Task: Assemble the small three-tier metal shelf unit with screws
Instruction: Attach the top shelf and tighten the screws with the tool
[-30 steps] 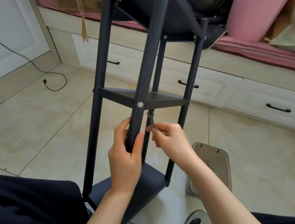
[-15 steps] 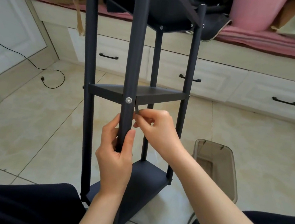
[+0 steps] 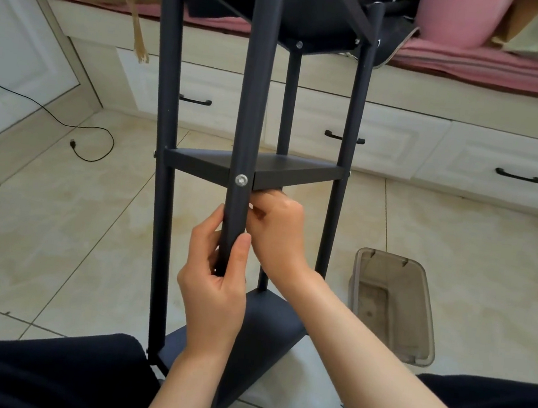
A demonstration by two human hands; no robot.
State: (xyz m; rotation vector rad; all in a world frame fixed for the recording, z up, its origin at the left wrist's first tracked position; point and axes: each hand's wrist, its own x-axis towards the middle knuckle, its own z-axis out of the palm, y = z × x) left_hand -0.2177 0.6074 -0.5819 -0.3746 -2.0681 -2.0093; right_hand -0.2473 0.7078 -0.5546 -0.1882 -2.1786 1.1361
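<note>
While the left hand (image 3: pixel 215 285) grips the near post (image 3: pixel 248 127) below the screw (image 3: pixel 241 180), the right hand (image 3: pixel 276 228), fingers curled just under the middle shelf (image 3: pixel 284 172), should hold any nut still; its contents I cannot tell

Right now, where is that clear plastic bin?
In the head view, the clear plastic bin sits on the tiled floor at lower right, just right of the shelf unit and the person's right forearm.
</note>
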